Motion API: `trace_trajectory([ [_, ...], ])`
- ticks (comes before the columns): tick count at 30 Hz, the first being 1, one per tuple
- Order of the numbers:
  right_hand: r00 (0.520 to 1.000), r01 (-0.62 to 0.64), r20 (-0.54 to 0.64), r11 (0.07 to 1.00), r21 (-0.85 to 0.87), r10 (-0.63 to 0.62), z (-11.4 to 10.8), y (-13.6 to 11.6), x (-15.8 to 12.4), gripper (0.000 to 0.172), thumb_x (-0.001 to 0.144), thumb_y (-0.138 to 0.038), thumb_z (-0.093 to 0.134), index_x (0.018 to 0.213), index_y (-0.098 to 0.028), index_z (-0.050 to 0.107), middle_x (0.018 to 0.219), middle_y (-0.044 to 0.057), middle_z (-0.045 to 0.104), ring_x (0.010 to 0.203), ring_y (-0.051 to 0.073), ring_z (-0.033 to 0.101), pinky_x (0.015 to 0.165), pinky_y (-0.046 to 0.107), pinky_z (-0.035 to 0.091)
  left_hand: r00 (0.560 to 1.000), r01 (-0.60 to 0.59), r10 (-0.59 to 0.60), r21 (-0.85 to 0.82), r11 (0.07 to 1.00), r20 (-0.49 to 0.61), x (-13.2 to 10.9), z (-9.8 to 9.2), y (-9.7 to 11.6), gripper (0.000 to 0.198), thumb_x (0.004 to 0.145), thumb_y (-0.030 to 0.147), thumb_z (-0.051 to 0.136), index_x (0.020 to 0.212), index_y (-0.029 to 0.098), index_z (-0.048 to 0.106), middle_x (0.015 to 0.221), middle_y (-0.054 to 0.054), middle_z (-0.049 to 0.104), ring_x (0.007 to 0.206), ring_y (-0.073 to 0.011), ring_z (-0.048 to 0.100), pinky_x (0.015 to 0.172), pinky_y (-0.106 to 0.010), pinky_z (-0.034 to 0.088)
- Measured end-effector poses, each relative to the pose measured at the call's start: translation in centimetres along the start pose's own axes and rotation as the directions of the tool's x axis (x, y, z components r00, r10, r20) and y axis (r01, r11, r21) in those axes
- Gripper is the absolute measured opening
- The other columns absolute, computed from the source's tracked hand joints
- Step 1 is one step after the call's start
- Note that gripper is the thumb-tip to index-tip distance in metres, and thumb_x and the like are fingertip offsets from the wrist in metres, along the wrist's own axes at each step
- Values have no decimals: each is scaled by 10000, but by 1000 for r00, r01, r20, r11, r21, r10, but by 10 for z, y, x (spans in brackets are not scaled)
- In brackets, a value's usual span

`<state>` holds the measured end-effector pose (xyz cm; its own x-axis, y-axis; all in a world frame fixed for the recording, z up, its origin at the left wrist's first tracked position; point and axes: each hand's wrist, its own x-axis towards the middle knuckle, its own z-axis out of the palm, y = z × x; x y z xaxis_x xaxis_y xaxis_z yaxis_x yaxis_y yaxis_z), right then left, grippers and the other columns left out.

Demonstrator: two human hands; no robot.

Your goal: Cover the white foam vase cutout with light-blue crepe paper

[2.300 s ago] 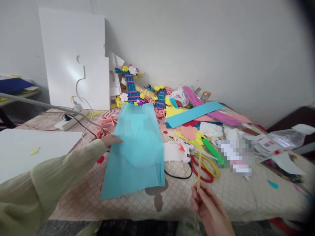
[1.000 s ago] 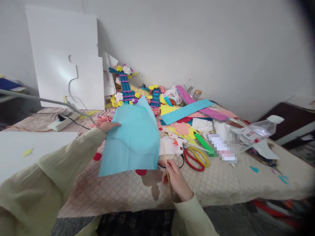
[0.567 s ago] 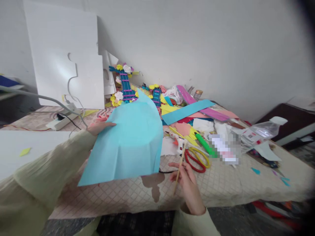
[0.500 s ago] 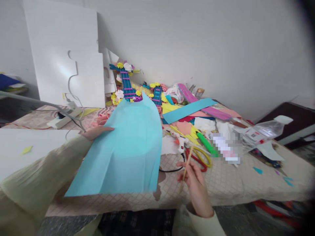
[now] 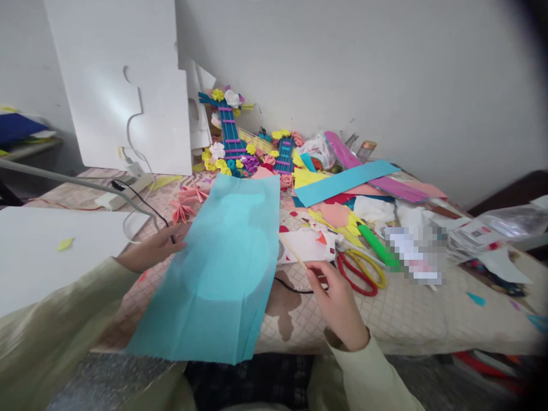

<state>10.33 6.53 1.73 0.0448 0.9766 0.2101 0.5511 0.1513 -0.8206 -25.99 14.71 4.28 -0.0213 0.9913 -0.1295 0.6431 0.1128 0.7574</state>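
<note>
A light blue sheet of paper [image 5: 171, 325] lies over the table's front edge, its near end hanging past it. A paler, guitar-like shape [image 5: 233, 262] shows in its middle; whether it is on the sheet or beneath it I cannot tell. My left hand [image 5: 156, 249] pinches the sheet's left edge, thumb on top. Between the fingertips of my right hand [image 5: 338, 299] is a thin wooden stick [image 5: 293, 250], its far tip close to the sheet's right edge. Beside that hand lie a white glue gun [image 5: 325, 242] and red-and-yellow-handled scissors [image 5: 362, 273].
Decorated paper guitars [image 5: 229, 128] stand at the back among crepe flowers. Blue strips [image 5: 346, 182], a green marker [image 5: 379, 245] and a plastic bottle [image 5: 509, 225] crowd the right. On the left are a power strip [image 5: 122, 191], cables and a white board [image 5: 29, 257].
The blue sheet's far end has come down flatter, and the pale shape shows more plainly. My right hand has turned the stick so that it points toward the sheet. The view has shifted.
</note>
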Motion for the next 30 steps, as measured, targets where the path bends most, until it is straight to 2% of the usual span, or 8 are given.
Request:
trace_trajectory([
  [2, 995, -87, 47, 995, 45, 85, 7, 0, 8, 210, 825, -365, 427, 875, -187, 526, 793, 60, 588, 713, 185, 542, 624, 300, 416, 981, -167, 144, 186, 968, 134, -13, 6, 8, 631, 683, 553, 533, 1207, 206, 475, 1281, -52, 476, 1174, -295, 408, 966, -391, 345],
  [3, 988, -137, 80, 987, 84, 130, 12, -1, 11, 243, 821, -395, 421, 886, -183, 520, 761, 53, 583, 669, 179, 537, 590, 292, 409, 950, -276, 220, 268, 923, 223, -18, 13, 13, 581, 755, 532, 448, 1244, 217, 431, 1333, -44, 414, 1208, -270, 376, 994, -385, 313],
  [7, 959, -241, 187, 959, 147, 212, 35, -6, 16, 362, 764, -499, 468, 890, -165, 530, 610, -3, 539, 525, 142, 490, 511, 259, 375, 757, -630, 436, 366, 685, 487, -27, 56, 33, 490, 875, 415, 294, 1310, 191, 323, 1399, -48, 300, 1282, -212, 259, 1051, -391, 232],
  [9, 958, -240, 187, 966, 97, 219, 47, -10, 12, 384, 722, -519, 516, 843, -157, 548, 549, -22, 504, 505, 137, 477, 500, 250, 362, 713, -687, 472, 382, 619, 518, -26, 76, 38, 531, 880, 414, 291, 1337, 144, 265, 1423, -75, 236, 1301, -224, 203, 1073, -409, 168],
  [13, 959, -205, 204, 979, 20, 197, 61, -13, 4, 316, 726, -467, 524, 634, -165, 527, 482, -34, 441, 477, 123, 431, 465, 235, 311, 692, -718, 513, 411, 562, 507, -23, 99, 33, 617, 864, 450, 314, 1353, 89, 210, 1428, -118, 204, 1309, -238, 168, 1079, -403, 153],
  [18, 949, -224, 242, 973, 56, 205, 58, -11, 3, 242, 757, -368, 477, 645, -161, 530, 526, -21, 495, 495, 116, 443, 487, 229, 335, 675, -738, 582, 432, 519, 455, -25, 103, 24, 612, 849, 488, 320, 1358, 168, 212, 1416, -91, 246, 1289, -232, 226, 1061, -396, 197],
  [26, 939, -231, 239, 969, -90, 247, 47, -9, 4, 213, 722, -309, 505, 561, -171, 517, 468, -32, 464, 469, 121, 441, 502, 243, 312, 715, -699, 520, 482, 528, 467, -25, 102, 32, 616, 823, 546, 325, 1329, 195, 293, 1389, -78, 301, 1249, -244, 291, 1018, -403, 263],
  [30, 960, -179, 194, 975, -129, 202, 27, -13, 3, 241, 808, -397, 424, 739, -189, 523, 549, -24, 507, 534, 145, 495, 525, 250, 343, 734, -677, 543, 503, 537, 407, -28, 107, 32, 641, 794, 542, 391, 1316, 177, 318, 1364, -95, 334, 1236, -250, 303, 1028, -408, 236],
])
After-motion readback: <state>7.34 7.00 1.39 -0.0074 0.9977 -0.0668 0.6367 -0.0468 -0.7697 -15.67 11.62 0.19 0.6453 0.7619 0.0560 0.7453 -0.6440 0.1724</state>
